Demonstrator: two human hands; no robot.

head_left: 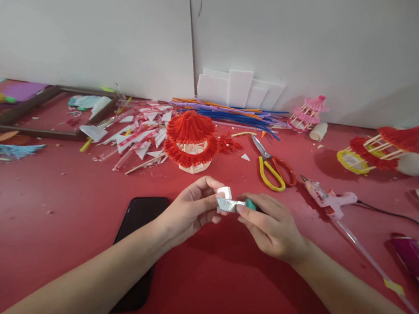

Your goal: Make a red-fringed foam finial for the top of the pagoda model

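Note:
My left hand (197, 203) pinches a small white foam piece (225, 192) between thumb and fingers, above the red table. In my right hand (271, 222) is a utility knife (229, 205) with a broad silvery blade and a green handle, mostly covered by the fingers. The blade lies against the near side of the foam. Just beyond my hands stands a small pavilion model (190, 141) with a fuzzy red two-tier roof and a pale base. A black phone (142, 214) lies partly beneath my left forearm.
Scissors (271, 163) with yellow and red handles and a pink glue gun (329, 197) lie to the right. Pipe cleaners (229, 114) and white foam sheets (240, 88) sit by the wall. Plastic scraps (140, 134) and a dark frame (37, 131) are left; more models (376, 148) stand right.

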